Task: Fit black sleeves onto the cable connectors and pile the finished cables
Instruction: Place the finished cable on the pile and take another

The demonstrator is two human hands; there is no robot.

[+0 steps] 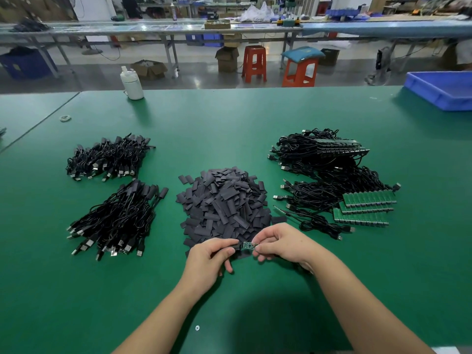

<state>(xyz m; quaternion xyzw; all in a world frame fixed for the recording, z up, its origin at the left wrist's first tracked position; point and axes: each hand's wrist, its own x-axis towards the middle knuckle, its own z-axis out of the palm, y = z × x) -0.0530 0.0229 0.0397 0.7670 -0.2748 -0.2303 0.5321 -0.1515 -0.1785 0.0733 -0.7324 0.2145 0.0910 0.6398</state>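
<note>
Near the table's (255, 129) front edge, the left hand (209, 261) pinches a black sleeve (236, 246) between thumb and forefinger; the right hand (283, 245) pinches the small green connector board (249, 245), its end at the sleeve's mouth; just beyond lies the loose sleeve heap (224, 203); sleeved cable piles (112, 190) lie left, bare-board cables (337, 180) right

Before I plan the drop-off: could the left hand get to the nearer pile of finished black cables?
Probably yes: bare green mat lies between the left hand and the nearer pile of finished black cables, though it now pinches a black sleeve.
</note>
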